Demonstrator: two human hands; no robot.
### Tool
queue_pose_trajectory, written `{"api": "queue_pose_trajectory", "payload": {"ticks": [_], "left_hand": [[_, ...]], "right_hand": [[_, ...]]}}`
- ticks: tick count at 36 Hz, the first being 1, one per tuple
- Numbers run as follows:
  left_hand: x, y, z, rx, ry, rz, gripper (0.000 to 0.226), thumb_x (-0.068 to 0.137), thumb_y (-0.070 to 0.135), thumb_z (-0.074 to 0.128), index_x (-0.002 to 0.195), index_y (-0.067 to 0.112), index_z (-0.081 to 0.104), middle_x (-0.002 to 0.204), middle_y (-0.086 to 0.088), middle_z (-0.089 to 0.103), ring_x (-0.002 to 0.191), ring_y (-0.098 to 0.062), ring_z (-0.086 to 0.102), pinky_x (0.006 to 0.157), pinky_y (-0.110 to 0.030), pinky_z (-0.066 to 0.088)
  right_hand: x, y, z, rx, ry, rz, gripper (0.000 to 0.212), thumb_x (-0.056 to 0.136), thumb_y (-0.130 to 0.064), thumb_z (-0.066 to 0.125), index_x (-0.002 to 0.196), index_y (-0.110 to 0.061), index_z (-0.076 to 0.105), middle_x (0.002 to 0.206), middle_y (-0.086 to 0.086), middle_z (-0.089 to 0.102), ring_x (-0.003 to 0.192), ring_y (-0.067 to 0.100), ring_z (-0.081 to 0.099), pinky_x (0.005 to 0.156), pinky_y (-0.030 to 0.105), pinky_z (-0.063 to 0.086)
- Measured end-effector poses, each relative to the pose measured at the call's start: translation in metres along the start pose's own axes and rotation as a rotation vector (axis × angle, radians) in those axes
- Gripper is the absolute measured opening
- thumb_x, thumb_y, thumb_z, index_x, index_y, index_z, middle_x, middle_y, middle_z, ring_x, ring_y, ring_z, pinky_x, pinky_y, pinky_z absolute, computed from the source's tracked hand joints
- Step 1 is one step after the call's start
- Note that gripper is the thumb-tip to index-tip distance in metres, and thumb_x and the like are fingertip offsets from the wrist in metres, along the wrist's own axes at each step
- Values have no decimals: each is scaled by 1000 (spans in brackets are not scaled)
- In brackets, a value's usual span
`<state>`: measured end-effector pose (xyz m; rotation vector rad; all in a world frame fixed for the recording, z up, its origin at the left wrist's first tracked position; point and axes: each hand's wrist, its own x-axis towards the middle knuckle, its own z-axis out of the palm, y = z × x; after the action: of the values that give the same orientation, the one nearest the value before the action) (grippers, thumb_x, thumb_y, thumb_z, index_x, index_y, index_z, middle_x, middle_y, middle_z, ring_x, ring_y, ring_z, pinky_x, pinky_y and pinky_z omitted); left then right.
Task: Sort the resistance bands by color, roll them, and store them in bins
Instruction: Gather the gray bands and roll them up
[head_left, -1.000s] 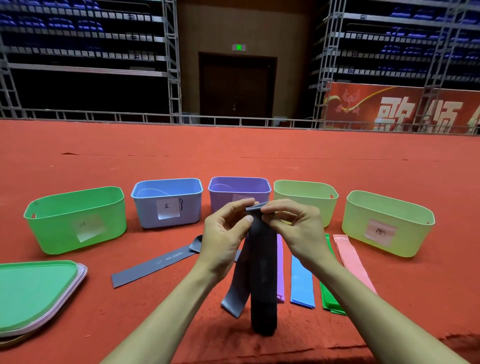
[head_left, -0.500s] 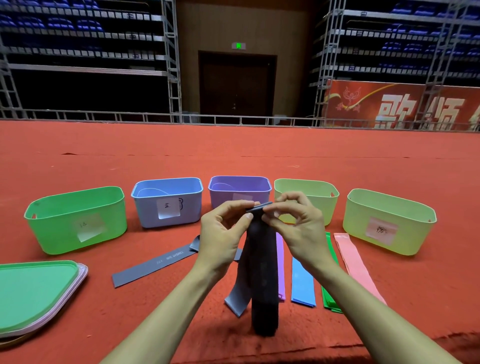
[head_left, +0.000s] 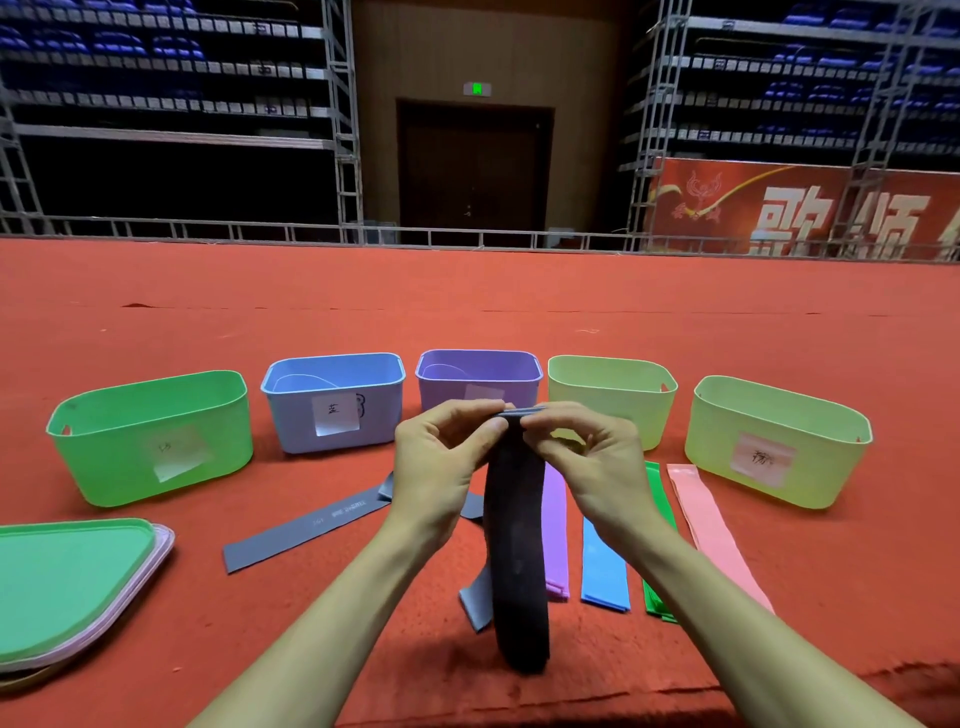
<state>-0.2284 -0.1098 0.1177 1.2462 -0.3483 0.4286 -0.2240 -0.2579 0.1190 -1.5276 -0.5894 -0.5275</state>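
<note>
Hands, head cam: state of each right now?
Left hand: shut, pinching the top end of the black band.
Right hand: shut, pinching the same top end from the other side.

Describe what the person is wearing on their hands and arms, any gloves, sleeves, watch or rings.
Nothing is worn on either one. The left hand and right hand are ungloved, with no rings visible on the fingers in view. The left forearm and right forearm are uncovered down to the frame edge: no sleeve, watch, bracelet or strap shows at the wrists.
</note>
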Motion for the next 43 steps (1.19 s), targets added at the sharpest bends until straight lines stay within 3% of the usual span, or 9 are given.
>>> {"api": "queue_pose_trajectory", "payload": {"ticks": [8,12,15,22,26,30,33,38,43], "left_hand": [[6,1,0,-11,1,37,19,83,-6,67,86,12,73,81,-2,75,78,-14,69,71,-24,55],[7,-7,-7,83,-60,40,21,85,-2,67,96,16,69,94,-1,73,90,-14,68,77,-29,55],[4,-20,-14,108,-147,-62,41,81,11,69,114,30,56,113,-7,65,102,-18,63,83,-38,55],[-23,-57,-26,276,-365,-122,82,87,-8,57,133,51,23,102,-18,67,90,-18,65,88,-29,51],[-34,-76,-31,362,-421,-88,95,86,-5,58,137,61,12,99,-1,68,91,-15,67,90,-26,50],[-41,-86,-33,418,-466,-66,99,84,-3,59,135,67,12,105,-5,66,97,-17,68,95,-31,50],[-45,-87,-33,445,-508,-91,98,84,-3,59,137,65,13,110,-5,66,100,-17,67,96,-33,51],[-55,-94,-34,518,-599,-148,92,82,5,62,142,58,17,144,15,45,123,-10,55,102,-44,47],[-63,-103,-35,506,-591,-216,90,83,0,61,143,54,21,131,1,59,113,-7,62,100,-34,49]], "right_hand": [[4,0,-2,-146,-102,-23,21,77,7,72,91,-8,75,98,-1,73,91,10,68,81,20,52],[11,1,-4,-246,-120,-79,22,75,7,73,89,-9,75,92,2,72,83,6,67,77,19,52],[14,6,-4,-270,-93,-88,22,75,7,74,89,-9,75,89,7,71,79,11,66,74,24,54],[25,11,-8,-338,10,-117,25,76,5,74,88,-17,74,86,-2,70,79,6,65,75,22,53],[31,8,-9,-341,67,-147,26,77,6,73,89,-16,72,86,-3,68,80,6,65,75,19,53],[40,5,-12,-362,122,-191,21,77,4,74,91,-11,73,88,8,69,78,13,65,76,19,53],[44,5,-12,-381,143,-203,24,77,3,74,91,-16,73,87,4,68,77,15,65,75,22,54],[54,3,-18,-381,229,-215,23,77,0,74,93,-17,73,91,1,69,79,10,65,77,19,52],[59,8,-25,-422,230,-218,22,78,-2,74,94,-17,73,89,-5,67,77,6,63,76,19,52]]}}
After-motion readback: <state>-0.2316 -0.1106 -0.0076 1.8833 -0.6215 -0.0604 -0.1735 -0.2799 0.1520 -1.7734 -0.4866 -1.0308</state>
